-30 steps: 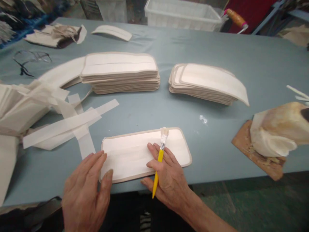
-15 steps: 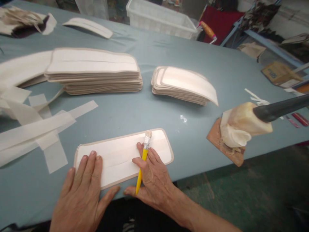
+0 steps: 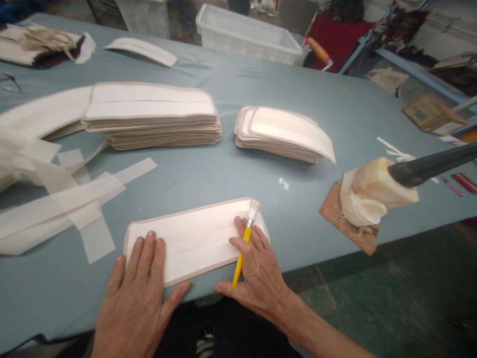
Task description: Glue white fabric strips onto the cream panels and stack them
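A long white panel (image 3: 201,233) with a beige border and rounded corners lies on the table near its front edge. My left hand (image 3: 137,293) rests flat on the panel's left end, fingers stretched out and thumb apart. Toward the right end is my right hand (image 3: 259,263), which holds a yellow-handled brush (image 3: 239,261) between its fingers. Those fingertips press on the panel while the pale bristles point away from me, near the far right corner. Whether the bristles touch the panel I cannot tell.
Behind the panel stand a tall stack of similar panels (image 3: 152,109) and a lower stack (image 3: 286,132). Pale strips (image 3: 67,209) lie at left. A glue-crusted container (image 3: 372,191) with a black handle sits on a brown board (image 3: 333,211) at right. A white bin (image 3: 246,37) stands beyond.
My right hand, still with the brush, has slid rightward along the panel toward its right end. The left hand stays flat on the panel; the view has shifted slightly.
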Available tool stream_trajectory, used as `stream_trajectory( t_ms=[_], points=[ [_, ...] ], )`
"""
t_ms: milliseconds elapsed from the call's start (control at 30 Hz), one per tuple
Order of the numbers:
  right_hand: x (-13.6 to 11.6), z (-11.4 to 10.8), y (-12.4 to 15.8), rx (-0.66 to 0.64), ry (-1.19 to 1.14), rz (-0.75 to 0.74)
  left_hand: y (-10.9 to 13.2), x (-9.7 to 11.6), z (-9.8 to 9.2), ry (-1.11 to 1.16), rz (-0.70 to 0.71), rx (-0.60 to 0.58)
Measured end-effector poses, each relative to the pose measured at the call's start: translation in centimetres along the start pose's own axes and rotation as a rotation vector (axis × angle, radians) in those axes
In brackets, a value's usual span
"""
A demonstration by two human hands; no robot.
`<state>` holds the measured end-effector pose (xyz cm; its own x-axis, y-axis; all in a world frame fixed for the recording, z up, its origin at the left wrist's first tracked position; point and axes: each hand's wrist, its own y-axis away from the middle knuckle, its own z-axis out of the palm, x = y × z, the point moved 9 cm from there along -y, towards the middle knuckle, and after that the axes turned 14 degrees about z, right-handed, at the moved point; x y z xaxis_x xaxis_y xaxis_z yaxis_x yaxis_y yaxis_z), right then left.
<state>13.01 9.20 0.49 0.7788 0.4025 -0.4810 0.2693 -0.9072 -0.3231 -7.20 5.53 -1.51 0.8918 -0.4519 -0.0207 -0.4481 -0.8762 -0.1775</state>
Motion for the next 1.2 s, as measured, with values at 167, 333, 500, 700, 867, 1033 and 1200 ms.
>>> stream_trajectory(
  t_ms=[167,333,500,700,867,1033,1200],
  points=[
    [-7.8,2.8,0.2,-0.016,-0.129,-0.127,0.0,0.9,-0.5,-0.041,0.137,0.087],
    [-9.7,5.2,-0.2,-0.048,-0.106,-0.147,0.0,0.7,-0.5,-0.025,0.142,0.119],
    [-6.7,4.2,0.6,-0.022,-0.054,-0.135,-0.2,1.2,-1.0,-0.012,0.156,0.15],
    [-3.2,2.3,1.4,-0.025,0.044,-0.133,-0.4,0.9,-1.1,0.049,0.068,0.158],
    [1.4,0.0,2.0,0.053,0.115,-0.018,-0.4,1.1,-1.1,0.064,0.079,0.162],
    [3.8,-2.3,2.1,0.148,0.127,0.089,-0.3,0.5,-0.8,0.088,-0.008,0.136],
    [2.3,-2.1,1.6,0.136,0.068,0.073,-0.4,0.4,-0.9,0.072,-0.02,0.105]
  ],
)
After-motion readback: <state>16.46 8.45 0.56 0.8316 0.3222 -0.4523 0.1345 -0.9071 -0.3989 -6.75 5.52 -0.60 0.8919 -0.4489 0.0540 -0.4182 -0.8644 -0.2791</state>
